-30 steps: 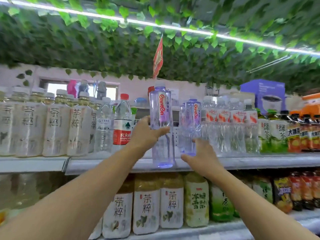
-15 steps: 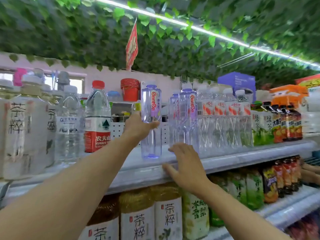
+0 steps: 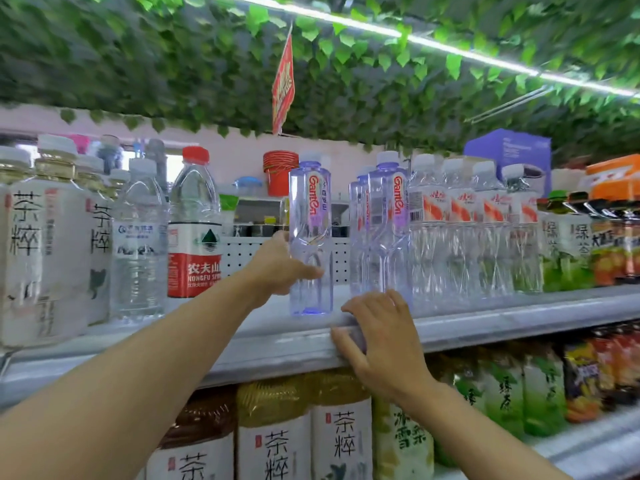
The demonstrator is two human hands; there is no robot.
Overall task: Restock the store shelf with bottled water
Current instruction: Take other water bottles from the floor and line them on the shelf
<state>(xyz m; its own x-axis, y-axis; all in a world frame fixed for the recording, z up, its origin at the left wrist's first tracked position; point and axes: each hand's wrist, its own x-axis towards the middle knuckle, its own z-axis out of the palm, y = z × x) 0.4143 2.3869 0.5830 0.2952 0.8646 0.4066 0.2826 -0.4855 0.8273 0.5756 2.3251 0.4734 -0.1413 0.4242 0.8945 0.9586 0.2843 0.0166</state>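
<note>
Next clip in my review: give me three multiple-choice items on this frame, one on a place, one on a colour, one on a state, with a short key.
1. Where does the Ganten bottle gripped by the left hand stand?
A. on the upper shelf
B. on the lower shelf
C. in the air

2. What colour is the Nongfu Spring bottle cap?
A. white
B. red
C. green

3. What is the right hand doing?
A. holding a bottle
B. hanging idle
C. resting on the shelf's front edge

Key: 1 A, its base sits on the shelf surface. 2 B, the cap is plainly red. 3 C, its fingers lie over the edge, holding nothing.
</note>
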